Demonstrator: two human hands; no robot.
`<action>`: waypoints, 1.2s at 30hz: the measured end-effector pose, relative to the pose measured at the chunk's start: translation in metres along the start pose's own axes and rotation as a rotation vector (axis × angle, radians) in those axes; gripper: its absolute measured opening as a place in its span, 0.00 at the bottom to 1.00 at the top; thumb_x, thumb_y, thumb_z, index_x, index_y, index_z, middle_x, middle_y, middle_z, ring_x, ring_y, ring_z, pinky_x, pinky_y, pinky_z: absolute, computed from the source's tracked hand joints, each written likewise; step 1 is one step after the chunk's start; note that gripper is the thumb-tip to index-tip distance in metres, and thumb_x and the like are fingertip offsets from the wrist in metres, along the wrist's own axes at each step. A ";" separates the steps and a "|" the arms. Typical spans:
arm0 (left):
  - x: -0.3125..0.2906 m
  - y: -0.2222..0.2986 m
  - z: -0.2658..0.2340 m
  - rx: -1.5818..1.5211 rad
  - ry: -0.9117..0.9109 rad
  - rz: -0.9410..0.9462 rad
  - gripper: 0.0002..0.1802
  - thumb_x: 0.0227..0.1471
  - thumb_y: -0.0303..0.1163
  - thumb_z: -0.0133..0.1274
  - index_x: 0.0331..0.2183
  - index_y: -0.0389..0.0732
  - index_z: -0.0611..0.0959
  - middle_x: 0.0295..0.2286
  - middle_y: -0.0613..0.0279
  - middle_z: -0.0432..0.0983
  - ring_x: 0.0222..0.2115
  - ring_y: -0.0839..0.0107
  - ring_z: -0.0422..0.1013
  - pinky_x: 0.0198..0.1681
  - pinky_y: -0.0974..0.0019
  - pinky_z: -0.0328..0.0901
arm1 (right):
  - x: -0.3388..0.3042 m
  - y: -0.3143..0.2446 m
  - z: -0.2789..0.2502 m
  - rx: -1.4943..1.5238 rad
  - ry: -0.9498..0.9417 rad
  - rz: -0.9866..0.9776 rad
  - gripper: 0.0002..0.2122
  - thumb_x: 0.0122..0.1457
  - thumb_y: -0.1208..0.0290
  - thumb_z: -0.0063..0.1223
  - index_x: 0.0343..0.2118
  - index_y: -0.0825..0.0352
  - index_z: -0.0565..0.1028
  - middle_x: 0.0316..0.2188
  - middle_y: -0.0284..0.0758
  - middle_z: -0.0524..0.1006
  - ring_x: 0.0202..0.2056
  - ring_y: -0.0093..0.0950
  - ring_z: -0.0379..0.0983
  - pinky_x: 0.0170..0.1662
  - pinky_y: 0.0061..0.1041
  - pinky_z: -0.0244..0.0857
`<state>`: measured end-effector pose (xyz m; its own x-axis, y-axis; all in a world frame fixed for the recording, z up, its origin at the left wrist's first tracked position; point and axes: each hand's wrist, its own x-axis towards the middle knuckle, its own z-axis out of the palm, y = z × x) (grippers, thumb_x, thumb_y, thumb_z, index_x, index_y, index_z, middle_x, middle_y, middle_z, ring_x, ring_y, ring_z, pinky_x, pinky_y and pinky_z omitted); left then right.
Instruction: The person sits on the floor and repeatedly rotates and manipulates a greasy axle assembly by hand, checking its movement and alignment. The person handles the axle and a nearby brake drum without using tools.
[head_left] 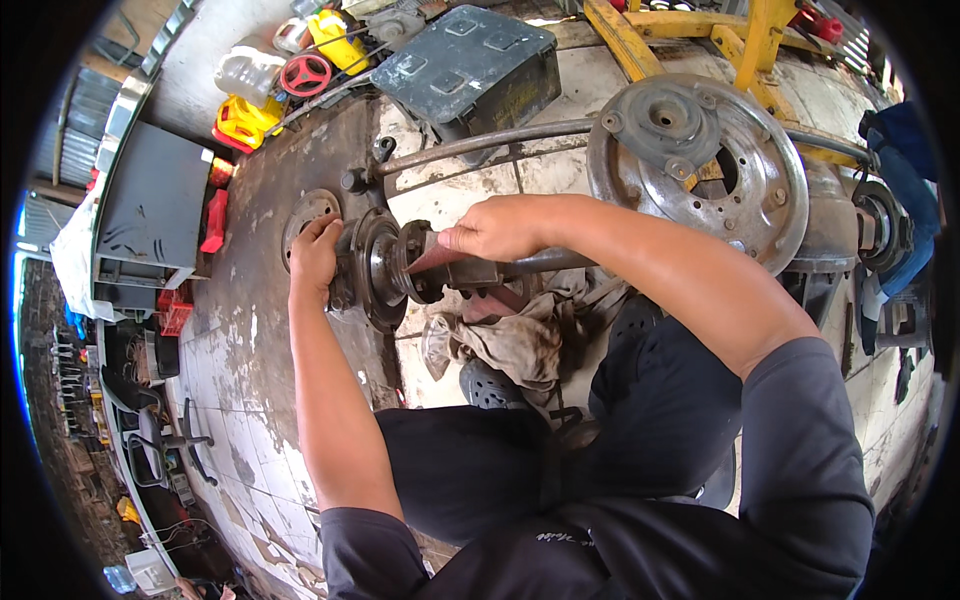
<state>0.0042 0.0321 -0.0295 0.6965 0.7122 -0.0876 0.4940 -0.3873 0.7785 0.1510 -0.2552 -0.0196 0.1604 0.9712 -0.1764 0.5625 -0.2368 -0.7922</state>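
Observation:
In front of me lies a greasy metal axle [545,262] with a round hub [378,262] at its left end. My left hand [313,258] rests with curled fingers on the hub's outer end, beside a round flange [308,215]. Pinched in my right hand [495,228] is a reddish-brown sheet of sandpaper [430,254], which lies against the axle just right of the dark flange ring [412,250]. More reddish material [493,304] shows under the axle. A dirty beige rag [515,340] is bunched below, near my shoe [490,384].
A large steel wheel disc [770,190] stands at the right, next to a yellow metal stand [625,40]. At the back sits a dark toolbox [465,60]; yellow jugs [243,118] are to its left. A grey cabinet [150,200] and a red crate [173,312] line the left side.

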 end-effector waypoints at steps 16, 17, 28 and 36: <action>-0.007 0.015 -0.001 0.070 -0.015 -0.026 0.21 0.56 0.40 0.56 0.48 0.39 0.84 0.46 0.55 0.80 0.50 0.65 0.73 0.55 0.66 0.62 | -0.013 -0.015 -0.001 -0.071 -0.002 0.057 0.28 0.69 0.49 0.32 0.45 0.69 0.79 0.42 0.55 0.79 0.47 0.53 0.74 0.54 0.44 0.65; -0.008 0.013 0.002 0.062 -0.012 -0.023 0.21 0.56 0.40 0.56 0.48 0.39 0.84 0.46 0.55 0.80 0.50 0.65 0.73 0.55 0.65 0.62 | -0.011 -0.010 0.003 -0.091 0.006 0.049 0.28 0.69 0.49 0.31 0.45 0.69 0.79 0.42 0.55 0.79 0.47 0.54 0.74 0.54 0.44 0.65; -0.009 0.016 0.002 0.077 0.015 0.000 0.21 0.55 0.39 0.56 0.48 0.39 0.84 0.44 0.53 0.81 0.48 0.64 0.74 0.54 0.65 0.63 | -0.004 0.006 0.007 -0.216 -0.034 0.138 0.30 0.71 0.52 0.26 0.44 0.73 0.79 0.45 0.54 0.78 0.49 0.52 0.73 0.57 0.44 0.64; -0.003 0.003 -0.001 0.041 0.010 -0.002 0.21 0.55 0.40 0.56 0.48 0.40 0.84 0.44 0.53 0.81 0.48 0.64 0.74 0.53 0.65 0.63 | -0.006 -0.008 0.011 -0.219 -0.058 0.128 0.30 0.70 0.46 0.28 0.56 0.69 0.72 0.52 0.50 0.75 0.53 0.51 0.71 0.58 0.43 0.63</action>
<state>0.0036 0.0290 -0.0262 0.6904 0.7187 -0.0826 0.5162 -0.4095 0.7522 0.1367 -0.2584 -0.0184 0.1987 0.9313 -0.3053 0.7036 -0.3524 -0.6171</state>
